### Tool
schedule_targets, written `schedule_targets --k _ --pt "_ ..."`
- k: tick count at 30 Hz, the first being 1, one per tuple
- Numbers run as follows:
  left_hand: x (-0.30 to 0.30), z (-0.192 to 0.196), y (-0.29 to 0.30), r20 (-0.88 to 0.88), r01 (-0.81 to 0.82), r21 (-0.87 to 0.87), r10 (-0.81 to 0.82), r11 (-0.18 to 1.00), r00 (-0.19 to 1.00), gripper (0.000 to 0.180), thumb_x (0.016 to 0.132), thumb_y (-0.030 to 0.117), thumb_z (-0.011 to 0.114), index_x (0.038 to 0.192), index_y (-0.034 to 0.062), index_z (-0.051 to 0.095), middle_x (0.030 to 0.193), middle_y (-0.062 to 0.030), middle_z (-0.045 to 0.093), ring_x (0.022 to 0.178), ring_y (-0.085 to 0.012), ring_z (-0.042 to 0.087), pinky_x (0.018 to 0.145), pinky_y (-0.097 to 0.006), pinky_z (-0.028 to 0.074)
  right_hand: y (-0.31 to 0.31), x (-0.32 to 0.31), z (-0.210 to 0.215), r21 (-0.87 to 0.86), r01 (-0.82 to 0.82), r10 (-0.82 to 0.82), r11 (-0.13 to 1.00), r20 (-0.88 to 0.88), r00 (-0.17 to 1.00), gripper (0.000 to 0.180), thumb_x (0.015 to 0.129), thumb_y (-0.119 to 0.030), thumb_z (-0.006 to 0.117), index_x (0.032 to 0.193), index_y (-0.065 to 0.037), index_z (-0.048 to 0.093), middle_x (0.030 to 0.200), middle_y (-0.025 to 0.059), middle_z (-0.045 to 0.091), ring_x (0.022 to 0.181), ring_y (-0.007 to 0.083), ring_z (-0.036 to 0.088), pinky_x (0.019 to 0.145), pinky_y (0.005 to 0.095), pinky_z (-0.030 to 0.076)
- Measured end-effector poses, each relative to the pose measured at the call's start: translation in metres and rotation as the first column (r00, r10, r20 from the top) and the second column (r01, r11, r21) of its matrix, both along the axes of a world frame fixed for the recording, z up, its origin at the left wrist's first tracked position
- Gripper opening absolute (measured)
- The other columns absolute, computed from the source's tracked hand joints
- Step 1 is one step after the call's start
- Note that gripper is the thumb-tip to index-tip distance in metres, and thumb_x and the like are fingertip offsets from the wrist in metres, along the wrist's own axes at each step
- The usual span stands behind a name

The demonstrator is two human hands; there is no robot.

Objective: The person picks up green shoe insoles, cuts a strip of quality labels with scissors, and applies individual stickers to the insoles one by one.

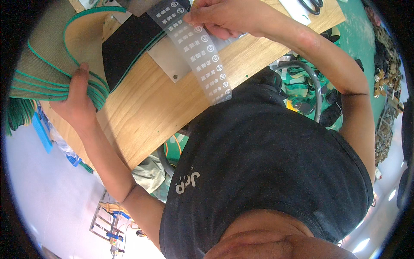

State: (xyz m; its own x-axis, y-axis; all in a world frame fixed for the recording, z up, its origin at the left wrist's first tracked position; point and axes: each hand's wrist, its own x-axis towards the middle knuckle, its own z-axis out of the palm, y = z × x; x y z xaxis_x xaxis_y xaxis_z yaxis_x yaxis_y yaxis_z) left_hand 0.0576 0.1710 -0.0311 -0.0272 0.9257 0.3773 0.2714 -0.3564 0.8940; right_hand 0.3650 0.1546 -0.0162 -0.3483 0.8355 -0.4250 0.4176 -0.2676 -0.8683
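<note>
White characters [199, 56] beside round emblems [215, 58] repeat down the translucent strip [208, 64], top centre; pale lettering [188, 183] marks the black shirt [271, 159], lower centre.

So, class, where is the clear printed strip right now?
Upper middle of the head view: the clear printed strip slants over the wooden table, held by the right hand.

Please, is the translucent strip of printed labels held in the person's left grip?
No, the right grip pinches the translucent label strip, while the left grip holds a stack of green-edged sheets.
</note>
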Motion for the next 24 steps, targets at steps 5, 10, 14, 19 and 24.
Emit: schedule_targets --k 5,10,14,19,24 --pt "-0.007 0.000 -0.002 -0.048 0.000 -0.044 -0.002 0.999 0.999 0.032 0.075 0.001 0.074 0.103 -0.0053 0.061 0.096 -0.0076 0.064 0.084 -0.0162 0.060 0.081 -0.029 0.048 0.005 -0.009 0.006 -0.066 0.008 0.000 0.998 0.116 0.993 0.031 0.092 -0.019 0.056 0.068 -0.001 0.062 0.048 0.0043 0.053 0.042 0.0120 0.049 0.043 0.0272 0.040" --pt "-0.002 0.000 0.000 -0.029 0.012 0.003 -0.012 1.000 0.999 0.030 0.075 0.002 0.075 0.101 -0.0049 0.062 0.093 -0.0068 0.065 0.082 -0.0155 0.060 0.078 -0.028 0.048 0.006 -0.012 0.009 -0.093 0.049 -0.030 0.994 0.190 0.981 0.031 0.092 -0.020 0.056 0.069 -0.001 0.063 0.047 0.0041 0.052 0.042 0.0119 0.049 0.043 0.0272 0.040" --pt "-0.006 0.001 0.000 -0.054 0.011 -0.039 -0.013 0.999 0.998 0.029 0.075 0.002 0.076 0.100 -0.0049 0.063 0.094 -0.0072 0.065 0.083 -0.0155 0.060 0.080 -0.029 0.048 0.006 -0.008 0.004 -0.056 0.011 -0.003 0.998 0.129 0.992 0.031 0.093 -0.020 0.056 0.069 -0.001 0.063 0.048 0.0043 0.053 0.042 0.0120 0.049 0.043 0.0274 0.041" --pt "-0.002 -0.004 0.000 -0.069 -0.045 0.004 0.046 0.999 0.997 0.033 0.075 0.004 0.077 0.103 -0.0060 0.063 0.096 -0.0083 0.065 0.084 -0.0159 0.061 0.081 -0.029 0.048 0.008 -0.005 -0.001 -0.053 0.001 0.007 0.999 0.159 0.987 0.032 0.093 -0.020 0.056 0.069 -0.001 0.063 0.048 0.0042 0.054 0.042 0.0122 0.050 0.043 0.0274 0.041" --pt "0.000 0.000 -0.004 -0.209 0.003 -0.101 -0.024 0.995 0.978 0.036 0.074 0.011 0.079 0.103 -0.0041 0.065 0.094 -0.0075 0.068 0.085 -0.0179 0.063 0.081 -0.031 0.049 0.004 -0.004 0.002 -0.044 0.036 -0.034 0.998 0.042 0.999 0.035 0.094 -0.020 0.056 0.064 -0.002 0.061 0.048 0.0037 0.053 0.041 0.0118 0.049 0.043 0.0272 0.041"
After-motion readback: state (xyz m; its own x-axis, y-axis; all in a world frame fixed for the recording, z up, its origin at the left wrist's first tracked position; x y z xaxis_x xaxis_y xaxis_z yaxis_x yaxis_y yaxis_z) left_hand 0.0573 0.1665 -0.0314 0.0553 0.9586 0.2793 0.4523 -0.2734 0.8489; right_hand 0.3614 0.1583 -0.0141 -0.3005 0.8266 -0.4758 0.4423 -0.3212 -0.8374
